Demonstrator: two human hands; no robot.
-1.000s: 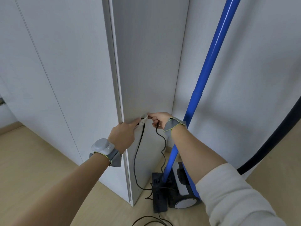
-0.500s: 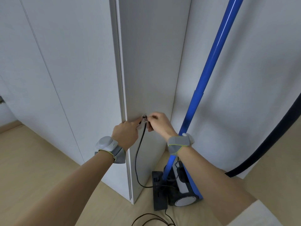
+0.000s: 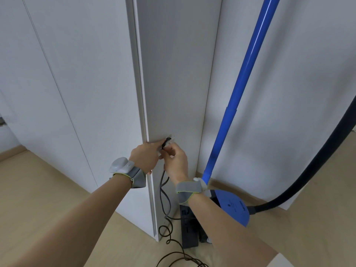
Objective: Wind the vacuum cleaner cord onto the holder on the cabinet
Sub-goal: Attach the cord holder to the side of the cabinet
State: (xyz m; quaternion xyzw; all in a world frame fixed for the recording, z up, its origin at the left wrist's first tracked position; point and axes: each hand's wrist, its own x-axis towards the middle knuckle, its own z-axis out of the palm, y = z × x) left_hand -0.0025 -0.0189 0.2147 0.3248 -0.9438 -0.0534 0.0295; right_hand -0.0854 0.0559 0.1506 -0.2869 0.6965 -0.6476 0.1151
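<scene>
black cord [image 3: 165, 201], blue vacuum tube [image 3: 242, 78], white cabinet [image 3: 173, 74]

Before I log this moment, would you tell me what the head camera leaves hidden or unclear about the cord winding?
- Holder on the cabinet: mostly covered by the left hand and right hand; its shape is unclear.
- Cord: the number of turns on the holder is hidden by the fingers; its loose end leaves the bottom edge.
- Vacuum cleaner: partly behind the right forearm.
- Blue tube: top cut off by the upper edge.

Both forearms bare; grey wrist straps w/ yellow-green trim [image 3: 187, 189], white sensor pod [image 3: 118, 164] on left wrist.
</scene>
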